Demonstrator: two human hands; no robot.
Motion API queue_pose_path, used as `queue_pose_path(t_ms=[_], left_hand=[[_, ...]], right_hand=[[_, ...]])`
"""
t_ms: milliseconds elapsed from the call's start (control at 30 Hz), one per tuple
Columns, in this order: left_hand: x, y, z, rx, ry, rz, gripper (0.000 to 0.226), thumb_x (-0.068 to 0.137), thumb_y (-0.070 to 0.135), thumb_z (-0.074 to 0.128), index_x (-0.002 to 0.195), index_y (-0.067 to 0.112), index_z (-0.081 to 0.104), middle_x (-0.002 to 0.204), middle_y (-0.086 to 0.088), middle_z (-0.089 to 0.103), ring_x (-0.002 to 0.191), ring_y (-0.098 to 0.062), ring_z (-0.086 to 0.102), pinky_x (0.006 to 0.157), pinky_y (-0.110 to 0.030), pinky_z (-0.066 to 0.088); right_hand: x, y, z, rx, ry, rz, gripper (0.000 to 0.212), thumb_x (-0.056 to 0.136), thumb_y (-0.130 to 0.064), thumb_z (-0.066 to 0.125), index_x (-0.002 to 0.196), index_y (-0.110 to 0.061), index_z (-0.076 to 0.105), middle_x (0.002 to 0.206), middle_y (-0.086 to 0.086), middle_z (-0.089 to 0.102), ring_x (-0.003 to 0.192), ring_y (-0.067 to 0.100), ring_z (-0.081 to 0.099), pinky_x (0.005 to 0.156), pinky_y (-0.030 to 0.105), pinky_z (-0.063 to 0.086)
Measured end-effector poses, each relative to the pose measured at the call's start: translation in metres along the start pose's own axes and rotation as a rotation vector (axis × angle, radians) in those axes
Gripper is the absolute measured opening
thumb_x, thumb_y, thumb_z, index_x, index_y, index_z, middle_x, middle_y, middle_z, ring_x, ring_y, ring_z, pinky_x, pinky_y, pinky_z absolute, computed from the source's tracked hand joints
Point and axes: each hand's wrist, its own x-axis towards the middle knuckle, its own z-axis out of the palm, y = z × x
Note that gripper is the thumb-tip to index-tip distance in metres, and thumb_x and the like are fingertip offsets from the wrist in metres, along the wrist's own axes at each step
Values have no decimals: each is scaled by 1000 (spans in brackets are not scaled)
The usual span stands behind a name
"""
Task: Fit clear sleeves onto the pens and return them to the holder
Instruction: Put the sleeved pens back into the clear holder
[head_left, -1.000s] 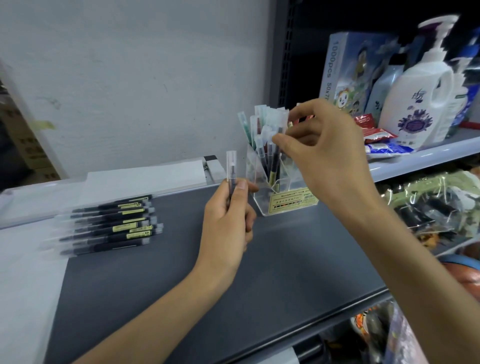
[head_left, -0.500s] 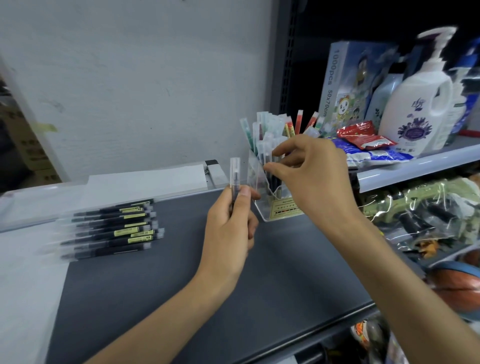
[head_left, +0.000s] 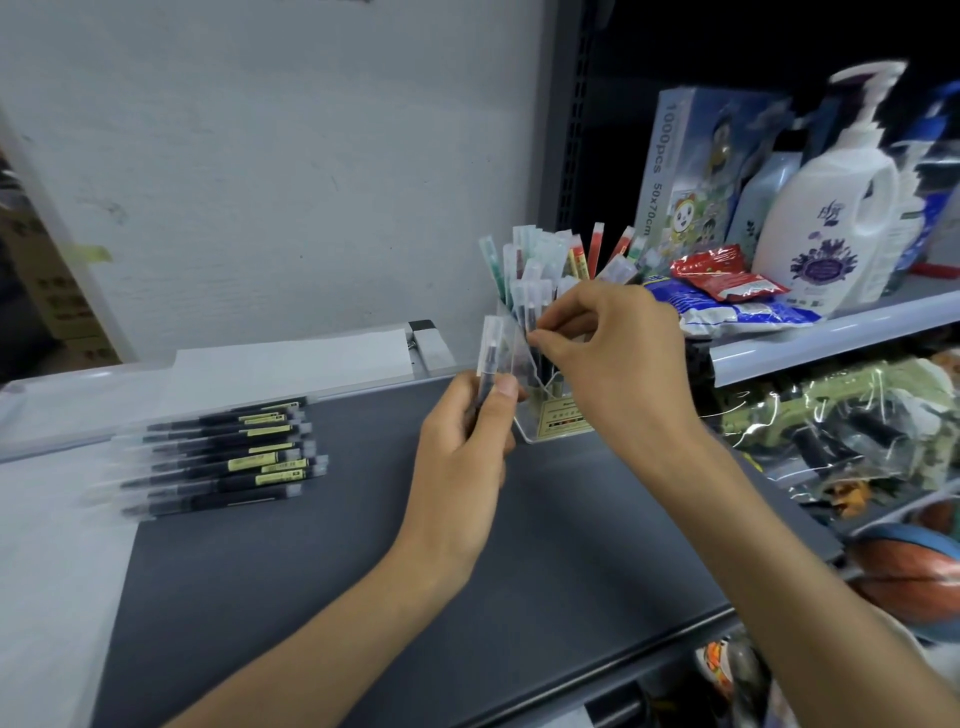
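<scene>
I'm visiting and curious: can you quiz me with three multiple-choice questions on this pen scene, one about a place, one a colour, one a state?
1. Where does the row of black pens lie? A) in a drawer B) on the dark mat C) on the floor
2. What colour is the pump bottle? A) green B) black C) white
3. What is the left hand doing? A) gripping a sleeved pen upright B) lying flat C) pointing at the wall
Answers: 1 B, they lie on the mat; 2 C, its body is white; 3 A, its fingers curl round the pen.
</scene>
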Motion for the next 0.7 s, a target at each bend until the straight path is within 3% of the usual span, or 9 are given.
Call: queue_pose_path(t_ms=[233, 300, 433, 567, 633, 700], left_hand=[[-1, 4, -3, -124, -8, -26, 25, 97, 38, 40, 85, 18, 49, 67, 1, 38, 47, -8, 23, 42, -21, 21], [-1, 3, -3, -110, 0, -9, 25, 103, 29, 40, 84, 17, 49, 71, -2, 40, 48, -9, 24, 43, -22, 22], [-2, 4, -3, -12, 3, 62, 21, 110, 21, 47, 95, 8, 53, 73, -7, 37, 54, -14, 28, 45, -21, 28], [-3, 5, -1, 35, -31, 138, 13, 106, 21, 58, 94, 20, 62, 65, 15, 51, 52, -4, 44, 49, -15, 37], [-4, 5, 0, 45, -51, 160, 9, 104, 20, 62, 96, 21, 64, 69, 13, 55, 53, -2, 48, 51, -15, 40], [-5, 6, 1, 48, -74, 175, 4, 103, 20, 64, 99, 20, 65, 74, 7, 59, 54, -2, 50, 52, -15, 42]], right_hand=[[-3, -3, -15, 8, -25, 0, 10, 85, -22, 85, 82, -27, 76, 73, -16, 72, 73, -4, 66, 62, 10, 48], [-4, -5, -24, 26, -47, 16, 9, 86, -21, 84, 83, -27, 77, 74, -15, 73, 72, -5, 65, 65, 11, 49], [-9, -10, -42, 156, -128, 96, 7, 90, -20, 79, 90, -27, 79, 81, -10, 76, 76, 3, 71, 75, 27, 60], [-15, -12, -59, 325, -369, 192, 19, 90, -15, 79, 106, -23, 76, 85, 1, 78, 60, -1, 64, 55, 15, 48], [-18, -12, -64, 426, -483, 223, 20, 86, -16, 83, 105, -20, 76, 85, 6, 78, 61, 4, 64, 51, 14, 44], [-20, -10, -64, 447, -483, 209, 13, 84, -21, 84, 95, -18, 78, 79, 4, 77, 63, 9, 65, 51, 14, 43]])
